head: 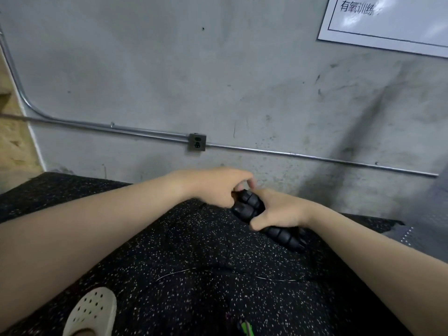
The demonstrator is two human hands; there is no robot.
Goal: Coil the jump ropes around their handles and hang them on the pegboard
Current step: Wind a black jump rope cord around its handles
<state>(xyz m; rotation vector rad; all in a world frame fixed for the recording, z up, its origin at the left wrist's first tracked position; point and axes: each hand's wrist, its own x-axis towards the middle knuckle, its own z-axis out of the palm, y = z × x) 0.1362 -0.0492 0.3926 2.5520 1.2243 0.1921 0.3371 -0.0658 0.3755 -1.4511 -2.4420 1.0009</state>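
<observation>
Two black ribbed plastic jump-rope handles (252, 207) are gripped together by R hand (278, 210), low over black speckled rubber floor (194, 251) near grey wall. L hand (220, 187) is curled at the handles' top end w/ fingertips pinching; the pinched thing can't be told.

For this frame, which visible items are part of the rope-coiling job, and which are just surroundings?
Part of the job:
- black jump rope handles, gripped by the right hand
- left hand, fingers curled at the handles' upper end
- thin rope lying on the floor

Just lying about:
- white clog
- wall outlet
- metal conduit
- wall sign
- green item at the bottom edge
</observation>
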